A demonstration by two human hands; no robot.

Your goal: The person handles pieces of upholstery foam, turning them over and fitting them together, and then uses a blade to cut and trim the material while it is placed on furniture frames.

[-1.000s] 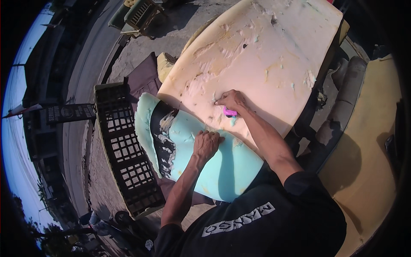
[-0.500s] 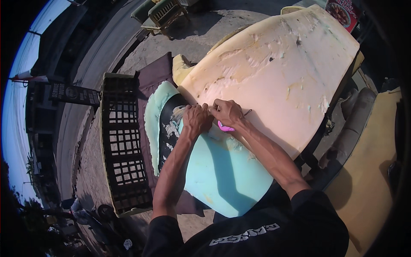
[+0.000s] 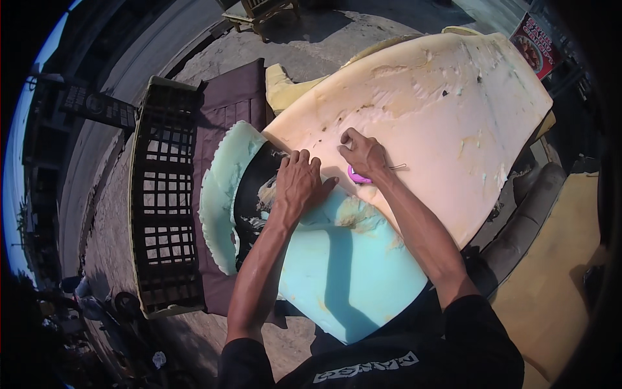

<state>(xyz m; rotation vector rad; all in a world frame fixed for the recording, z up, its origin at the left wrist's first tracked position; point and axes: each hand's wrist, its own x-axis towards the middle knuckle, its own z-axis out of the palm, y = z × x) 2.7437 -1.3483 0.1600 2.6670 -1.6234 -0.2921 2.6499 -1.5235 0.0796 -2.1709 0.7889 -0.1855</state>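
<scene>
My left hand (image 3: pixel 300 183) lies open, its thumb apart from the fingers, at the edge where a turquoise foam sheet (image 3: pixel 311 256) meets a black patch (image 3: pixel 251 175) with torn foam bits. Just right of it, my right hand (image 3: pixel 365 155) is closed in a pinch over a large peach foam sheet (image 3: pixel 440 136); whatever lies between those fingertips is too small to make out. Beside the right wrist sits a purple round item (image 3: pixel 356 176), partly covered by the hand. A thin bent wire-like piece (image 3: pixel 398 167) sticks out past the wrist. Left of the black patch runs a ragged pale-green foam strip (image 3: pixel 219 194).
At the left stands a frame with black woven webbing (image 3: pixel 167 201), beside dark purple cloth (image 3: pixel 223 104). A tan foam panel (image 3: pixel 551 272) and a grey roll (image 3: pixel 528 207) lie to the right. A wooden chair (image 3: pixel 262 13) stands at the far side.
My hands, close together before, have moved apart; the right went up and right over the peach foam. The left hand's fingers have spread. The view has shifted slightly.
</scene>
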